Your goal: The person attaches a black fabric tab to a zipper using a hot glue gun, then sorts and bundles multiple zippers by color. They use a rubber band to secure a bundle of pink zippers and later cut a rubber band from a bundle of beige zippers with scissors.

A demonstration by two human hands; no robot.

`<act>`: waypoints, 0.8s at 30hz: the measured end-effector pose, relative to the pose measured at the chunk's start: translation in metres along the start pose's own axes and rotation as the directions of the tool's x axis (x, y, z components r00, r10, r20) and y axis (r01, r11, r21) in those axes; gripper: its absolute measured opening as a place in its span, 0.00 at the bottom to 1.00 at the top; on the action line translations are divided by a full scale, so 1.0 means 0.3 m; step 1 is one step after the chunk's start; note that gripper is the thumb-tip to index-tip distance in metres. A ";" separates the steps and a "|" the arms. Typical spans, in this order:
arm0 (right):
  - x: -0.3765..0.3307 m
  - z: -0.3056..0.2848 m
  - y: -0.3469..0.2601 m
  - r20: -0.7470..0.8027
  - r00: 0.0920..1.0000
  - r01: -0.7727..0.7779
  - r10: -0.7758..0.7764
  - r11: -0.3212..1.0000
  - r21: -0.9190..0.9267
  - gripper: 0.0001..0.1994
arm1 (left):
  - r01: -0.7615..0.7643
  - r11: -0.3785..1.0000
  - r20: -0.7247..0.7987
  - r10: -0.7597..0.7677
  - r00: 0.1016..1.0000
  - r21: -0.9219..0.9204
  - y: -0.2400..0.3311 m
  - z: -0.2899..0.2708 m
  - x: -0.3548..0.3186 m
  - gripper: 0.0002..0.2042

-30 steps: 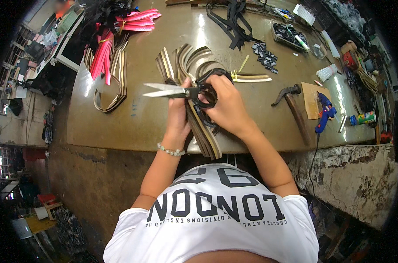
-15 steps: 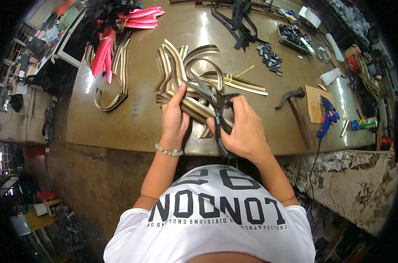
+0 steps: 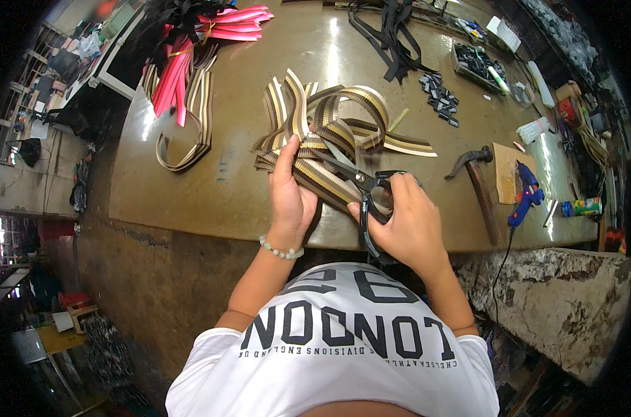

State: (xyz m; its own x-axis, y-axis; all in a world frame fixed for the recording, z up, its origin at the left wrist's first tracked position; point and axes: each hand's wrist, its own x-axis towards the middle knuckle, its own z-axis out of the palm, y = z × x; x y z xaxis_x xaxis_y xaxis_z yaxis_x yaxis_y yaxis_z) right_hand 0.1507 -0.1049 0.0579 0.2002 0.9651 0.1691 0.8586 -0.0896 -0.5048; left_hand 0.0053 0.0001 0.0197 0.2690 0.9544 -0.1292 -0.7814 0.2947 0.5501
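Note:
My left hand is closed round a folded bundle of striped webbing strap in brown, tan and cream, its thumb pressed on top. In my right hand I hold a pair of scissors with black handles, fingers through the loops. The blades stand apart, pointing up and left across the webbing close to my left thumb. Whether they touch the webbing I cannot tell. Loose loops of the same webbing curl on the table just beyond both hands.
On the left lie pink straps and another striped loop. Black straps, small black buckles and a filled tray are at the far right. Nearer right are a hammer and a blue glue gun with its cord.
The view has shifted a little, so the whole table sits differently. The webbing loops beyond my hands have changed shape, with one now arched higher. Both hands keep their hold.

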 end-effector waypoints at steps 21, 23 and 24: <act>-0.012 0.048 0.052 -0.046 0.987 0.159 -0.155 0.982 0.104 0.21 | 0.113 0.994 -0.050 -0.113 0.992 -0.007 -0.026 -0.031 0.024 0.13; -0.029 -0.004 0.064 0.003 0.995 0.100 -0.101 0.987 0.127 0.23 | 0.116 0.992 -0.060 -0.119 0.991 -0.056 -0.001 -0.044 0.035 0.13; -0.033 -0.021 0.067 0.020 0.997 0.073 -0.076 0.990 0.121 0.24 | 0.111 0.991 -0.048 -0.115 0.992 -0.079 0.004 -0.047 0.036 0.13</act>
State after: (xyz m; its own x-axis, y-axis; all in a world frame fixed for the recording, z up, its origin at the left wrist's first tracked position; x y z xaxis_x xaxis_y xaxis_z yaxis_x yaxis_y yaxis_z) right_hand 0.1688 -0.1178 0.0513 0.1251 0.9738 0.1900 0.8073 0.0114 -0.5900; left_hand -0.0008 0.0115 0.0073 0.3300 0.9152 -0.2313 -0.7886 0.4020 0.4654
